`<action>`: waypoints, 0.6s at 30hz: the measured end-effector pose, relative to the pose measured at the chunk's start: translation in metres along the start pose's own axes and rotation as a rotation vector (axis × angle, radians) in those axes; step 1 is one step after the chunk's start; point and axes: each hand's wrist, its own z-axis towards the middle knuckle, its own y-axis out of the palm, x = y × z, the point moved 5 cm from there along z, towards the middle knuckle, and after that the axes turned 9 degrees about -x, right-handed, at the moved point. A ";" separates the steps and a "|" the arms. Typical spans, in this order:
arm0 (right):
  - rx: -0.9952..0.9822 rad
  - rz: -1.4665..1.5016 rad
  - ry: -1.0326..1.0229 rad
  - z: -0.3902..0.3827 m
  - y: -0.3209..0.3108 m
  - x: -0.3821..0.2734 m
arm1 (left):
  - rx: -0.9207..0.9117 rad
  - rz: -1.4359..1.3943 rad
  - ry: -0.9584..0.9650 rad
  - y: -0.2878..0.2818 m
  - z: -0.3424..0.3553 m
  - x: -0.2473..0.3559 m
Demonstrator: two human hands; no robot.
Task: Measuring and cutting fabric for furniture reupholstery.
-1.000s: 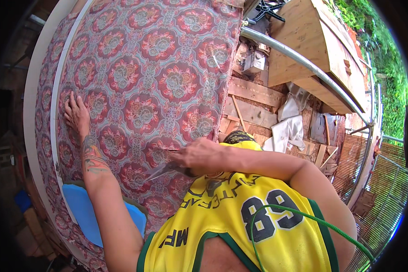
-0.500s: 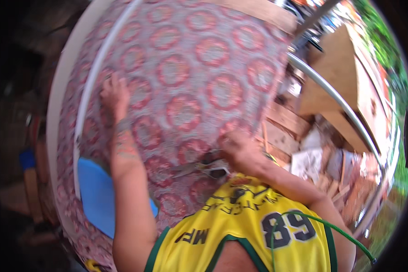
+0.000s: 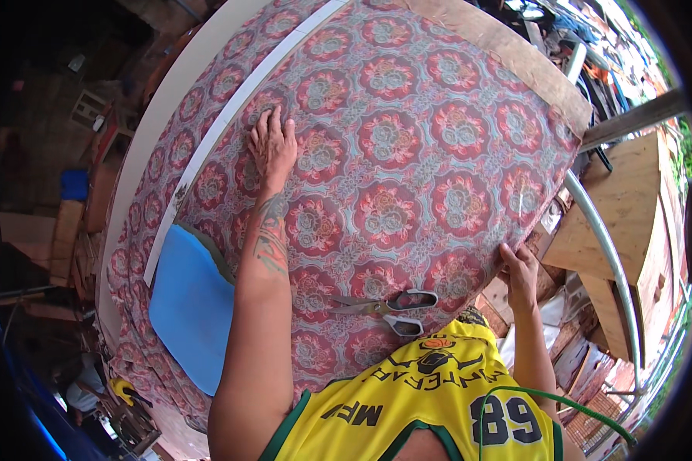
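A patterned fabric [image 3: 392, 211] with red and grey-blue floral medallions is spread across the work surface. My left hand [image 3: 273, 150] lies on it with the fingers spread, palm down, close to a long white straightedge [image 3: 231, 127]. At the cloth's right edge, my right hand [image 3: 521, 269] pinches the border, its thumb on top and the other fingers partly hidden underneath. Between my arms, nearer to me, a pair of scissors [image 3: 384, 306] with grey handles rests on the fabric, its blades pointing left. A blue foam-like pad [image 3: 192, 307] lies left of my forearm.
A bare wooden board [image 3: 507, 54] borders the cloth at the far side. Beyond the right edge stand a curved metal tube [image 3: 603, 246] and a plywood box [image 3: 615, 215], with wood scraps below. Dark clutter and a blue object [image 3: 74, 184] are at the left.
My right hand has moved from beside the scissors out to the fabric's right edge and taken hold of it. My left hand stays flat on the cloth. The view has shifted and sharpened.
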 end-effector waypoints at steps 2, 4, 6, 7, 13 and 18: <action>0.006 -0.047 0.023 0.001 0.001 0.001 | -0.020 -0.075 -0.028 -0.003 0.006 -0.020; 0.016 -0.079 0.040 -0.004 0.003 -0.007 | 0.015 -0.297 -0.053 -0.012 0.005 -0.026; 0.025 -0.084 0.078 -0.008 0.005 -0.012 | 0.157 -0.494 -0.142 -0.034 0.005 -0.042; 0.036 -0.091 0.101 -0.007 0.005 -0.012 | 0.291 -0.686 -0.207 -0.045 0.004 -0.056; -0.004 -0.043 0.130 0.000 0.001 -0.015 | 0.508 -0.815 -0.420 -0.073 -0.002 -0.076; 0.044 -0.041 0.160 -0.002 0.002 -0.022 | 0.274 -0.653 -0.448 -0.051 0.001 -0.016</action>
